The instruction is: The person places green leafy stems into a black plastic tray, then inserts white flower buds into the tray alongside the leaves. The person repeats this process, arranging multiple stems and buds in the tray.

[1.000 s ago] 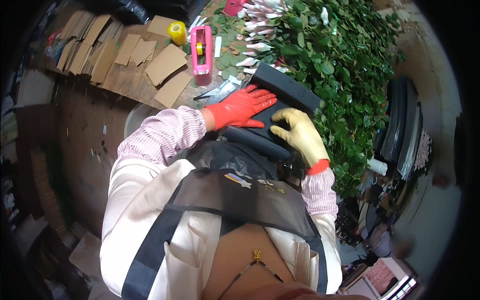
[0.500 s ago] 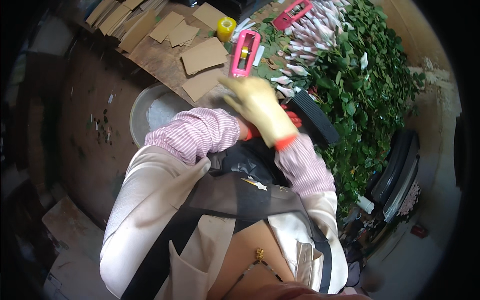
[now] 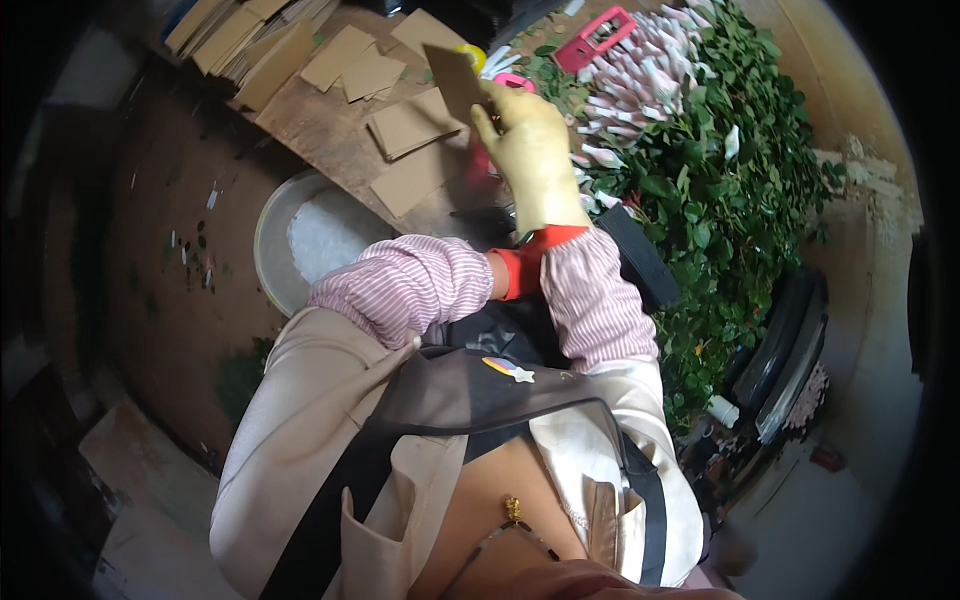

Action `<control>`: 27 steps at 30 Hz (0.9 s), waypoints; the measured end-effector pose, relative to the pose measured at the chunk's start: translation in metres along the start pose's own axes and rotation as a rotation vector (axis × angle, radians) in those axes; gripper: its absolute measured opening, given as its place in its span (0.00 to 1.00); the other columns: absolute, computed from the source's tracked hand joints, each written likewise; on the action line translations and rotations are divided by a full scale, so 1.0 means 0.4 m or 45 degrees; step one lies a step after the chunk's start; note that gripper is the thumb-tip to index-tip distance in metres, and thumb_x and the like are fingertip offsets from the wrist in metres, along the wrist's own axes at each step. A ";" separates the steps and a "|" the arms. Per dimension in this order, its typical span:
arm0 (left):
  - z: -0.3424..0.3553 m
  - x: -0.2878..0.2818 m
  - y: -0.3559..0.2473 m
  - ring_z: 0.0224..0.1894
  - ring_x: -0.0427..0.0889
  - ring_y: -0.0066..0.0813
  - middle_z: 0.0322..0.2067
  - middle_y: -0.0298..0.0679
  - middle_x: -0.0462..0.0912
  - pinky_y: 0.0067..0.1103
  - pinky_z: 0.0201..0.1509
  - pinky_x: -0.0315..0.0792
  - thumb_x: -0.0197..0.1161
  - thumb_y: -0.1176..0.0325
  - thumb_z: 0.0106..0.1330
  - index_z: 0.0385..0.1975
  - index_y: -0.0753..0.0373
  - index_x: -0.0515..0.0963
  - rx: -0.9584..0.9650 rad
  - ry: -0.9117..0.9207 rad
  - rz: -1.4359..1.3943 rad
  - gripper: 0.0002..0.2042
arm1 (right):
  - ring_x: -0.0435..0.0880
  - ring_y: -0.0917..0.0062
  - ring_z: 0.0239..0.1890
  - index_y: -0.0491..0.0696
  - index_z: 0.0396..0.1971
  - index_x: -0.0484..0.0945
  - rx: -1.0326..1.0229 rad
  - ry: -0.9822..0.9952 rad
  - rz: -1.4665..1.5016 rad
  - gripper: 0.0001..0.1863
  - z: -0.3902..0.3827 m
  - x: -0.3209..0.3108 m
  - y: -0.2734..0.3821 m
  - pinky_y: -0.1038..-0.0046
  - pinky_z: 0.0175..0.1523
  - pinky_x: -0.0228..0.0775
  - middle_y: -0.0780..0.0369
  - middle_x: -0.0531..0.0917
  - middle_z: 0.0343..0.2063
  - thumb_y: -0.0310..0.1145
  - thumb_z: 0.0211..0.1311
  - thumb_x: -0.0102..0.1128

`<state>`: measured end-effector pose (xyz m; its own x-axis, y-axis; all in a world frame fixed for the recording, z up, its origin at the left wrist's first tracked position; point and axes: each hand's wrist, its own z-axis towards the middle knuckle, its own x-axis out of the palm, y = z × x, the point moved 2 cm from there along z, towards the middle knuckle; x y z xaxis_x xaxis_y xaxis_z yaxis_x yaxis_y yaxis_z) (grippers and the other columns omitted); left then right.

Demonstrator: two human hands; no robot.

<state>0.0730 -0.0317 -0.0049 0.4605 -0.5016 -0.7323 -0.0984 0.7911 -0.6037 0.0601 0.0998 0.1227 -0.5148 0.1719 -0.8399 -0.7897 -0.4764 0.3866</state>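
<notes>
My right hand [image 3: 525, 140], in a pale yellow glove, grips a brown cardboard piece [image 3: 453, 82] between thumb and fingers, tilted above the table. My left hand [image 3: 516, 272] wears a red glove; only its cuff side shows, since my right forearm crosses over it and hides the fingers. Below the held piece lie a stack of cardboard pieces [image 3: 410, 125] and a single cardboard sheet [image 3: 412, 187]. Behind my right hand a pink tape dispenser [image 3: 514, 82] is mostly covered. A black block [image 3: 640, 255] stands beside my right wrist.
Pink-and-white wrapped flower buds [image 3: 640, 95] with leafy green stems [image 3: 720, 200] fill the right side. Another pink dispenser [image 3: 594, 38] lies farther back, near a yellow tape roll [image 3: 470, 57]. A round bin [image 3: 272, 240] with white contents stands left of the table's edge.
My right hand has moved forward and now holds a cardboard piece upright. The red-gloved fingers of my left hand, seen before beside the black block, are now hidden.
</notes>
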 end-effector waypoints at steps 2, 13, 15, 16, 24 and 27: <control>0.023 0.001 0.007 0.72 0.68 0.47 0.68 0.44 0.72 0.42 0.77 0.60 0.66 0.51 0.64 0.68 0.56 0.70 -0.009 -0.024 0.019 0.33 | 0.87 0.54 0.37 0.47 0.46 0.85 0.384 0.134 0.315 0.16 -0.013 -0.057 -0.005 0.57 0.42 0.79 0.53 0.88 0.33 0.41 0.64 0.68; 0.076 -0.008 -0.017 0.69 0.70 0.50 0.66 0.45 0.74 0.43 0.75 0.63 0.66 0.49 0.63 0.65 0.56 0.73 -0.018 -0.079 0.115 0.31 | 0.85 0.79 0.30 0.40 0.46 0.82 1.026 -0.137 0.906 0.16 -0.298 -0.297 -0.085 0.76 0.37 0.76 0.62 0.86 0.31 0.38 0.70 0.69; 0.044 0.026 0.003 0.68 0.72 0.50 0.64 0.46 0.76 0.45 0.73 0.65 0.64 0.47 0.67 0.63 0.59 0.74 -0.056 -0.048 -0.060 0.30 | 0.81 0.85 0.25 0.41 0.42 0.81 1.244 -0.094 1.227 0.13 -0.458 -0.331 -0.097 0.80 0.31 0.73 0.66 0.83 0.27 0.35 0.70 0.70; 0.052 0.031 0.008 0.68 0.71 0.49 0.65 0.46 0.75 0.45 0.73 0.64 0.63 0.48 0.67 0.63 0.59 0.74 -0.027 -0.056 0.032 0.29 | 0.80 0.86 0.23 0.42 0.40 0.80 1.401 -0.044 1.384 0.12 -0.535 -0.336 -0.106 0.81 0.29 0.72 0.67 0.82 0.26 0.34 0.70 0.71; 0.060 -0.047 -0.004 0.69 0.69 0.48 0.66 0.47 0.75 0.46 0.72 0.62 0.65 0.56 0.63 0.59 0.60 0.78 0.134 -0.029 0.145 0.25 | 0.77 0.87 0.17 0.45 0.34 0.77 1.758 0.368 1.070 0.14 -0.708 -0.251 -0.176 0.83 0.20 0.66 0.68 0.81 0.22 0.39 0.73 0.68; 0.027 -0.120 0.014 0.62 0.76 0.50 0.59 0.48 0.80 0.45 0.64 0.69 0.67 0.65 0.61 0.56 0.61 0.80 0.074 -0.126 0.163 0.22 | 0.78 0.87 0.18 0.46 0.33 0.78 1.723 0.400 0.978 0.15 -0.702 -0.249 -0.167 0.81 0.23 0.68 0.68 0.82 0.22 0.43 0.73 0.67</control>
<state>0.0599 0.0004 0.0301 0.5323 -0.3611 -0.7657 -0.1116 0.8667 -0.4863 0.2578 -0.1278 0.0736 -0.9632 0.0031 -0.2687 -0.1742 0.7540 0.6333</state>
